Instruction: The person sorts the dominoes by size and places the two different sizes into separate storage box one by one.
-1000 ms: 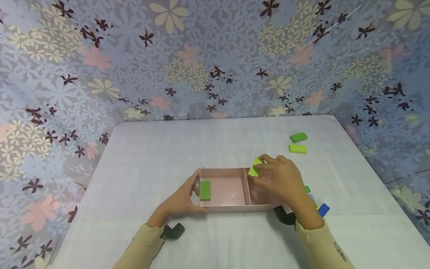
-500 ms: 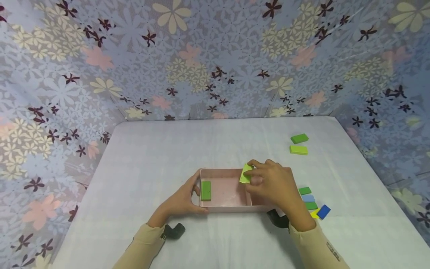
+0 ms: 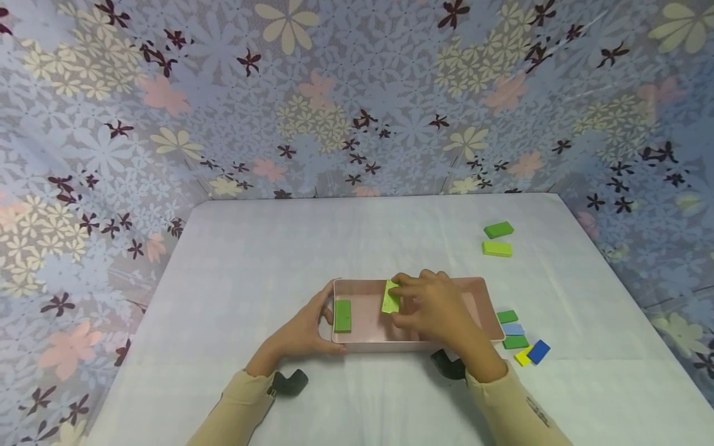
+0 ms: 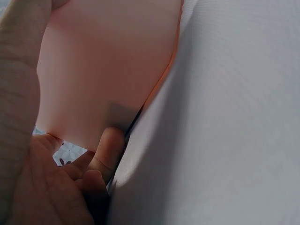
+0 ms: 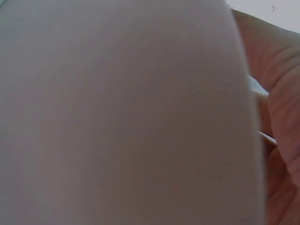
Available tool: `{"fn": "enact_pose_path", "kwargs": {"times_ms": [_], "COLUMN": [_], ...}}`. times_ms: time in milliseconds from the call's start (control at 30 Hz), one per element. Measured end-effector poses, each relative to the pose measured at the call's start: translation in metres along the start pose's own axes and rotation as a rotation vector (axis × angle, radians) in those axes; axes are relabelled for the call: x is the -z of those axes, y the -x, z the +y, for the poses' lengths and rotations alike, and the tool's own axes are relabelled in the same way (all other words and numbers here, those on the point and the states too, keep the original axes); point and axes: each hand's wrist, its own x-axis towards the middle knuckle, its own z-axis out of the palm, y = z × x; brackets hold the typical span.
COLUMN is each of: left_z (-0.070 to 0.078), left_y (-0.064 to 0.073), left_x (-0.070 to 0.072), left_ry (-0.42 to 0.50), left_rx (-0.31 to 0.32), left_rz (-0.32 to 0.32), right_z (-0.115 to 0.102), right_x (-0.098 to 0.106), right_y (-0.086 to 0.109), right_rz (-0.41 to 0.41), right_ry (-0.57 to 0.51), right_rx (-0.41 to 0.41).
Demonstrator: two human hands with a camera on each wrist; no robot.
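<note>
A pink divided box [image 3: 362,347] lies on the white-covered table. My left hand [image 3: 301,327] grips its left end, thumb at the front corner and fingers at the back; the left wrist view shows those fingers [image 4: 111,147] against the box wall [image 4: 103,70]. Between thumb and fingertips, my right hand [image 3: 437,310] pinches a yellow-green block [image 3: 390,298], tilted over the box's left compartment. The divider is hidden behind this hand. A green block [image 3: 343,316] lies along the left wall inside. The blurred box wall [image 5: 131,117] fills most of the right wrist view.
Beyond the box at the right lie a green block [image 3: 499,230] and a yellow-green block [image 3: 497,249]. Just right of the box are several more: green [image 3: 515,342], light blue [image 3: 513,329], yellow [image 3: 523,356] and dark blue [image 3: 538,352]. A flowered cloth [image 3: 357,99] rises behind the table.
My right hand has carried the yellow-green block leftward, from above the divider to over the left compartment, uncovering the box's right end. The left hand stays on the box.
</note>
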Motion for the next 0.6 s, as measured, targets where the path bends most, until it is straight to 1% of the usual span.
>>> {"fn": "enact_pose_path", "kwargs": {"times_ms": [133, 300, 433, 600], "left_z": [-0.002, -0.003, -0.003, -0.003], "left_y": [0.0, -0.001, -0.001, -0.001], "left_x": [0.0, 0.0, 0.001, 0.001], "left_ry": [0.005, 0.02, 0.015, 0.007], "left_rx": [-0.001, -0.015, -0.003, 0.015], "left_rz": [-0.003, -0.005, -0.006, -0.009], "right_z": [-0.004, -0.009, -0.012, -0.015], "right_x": [-0.006, -0.013, -0.018, -0.023], "right_y": [-0.004, -0.008, -0.011, -0.015], "right_rz": [-0.011, -0.026, -0.037, -0.037], "right_ry": [0.018, 0.006, 0.007, 0.005], "right_rx": [0.033, 0.054, 0.065, 0.103]}}
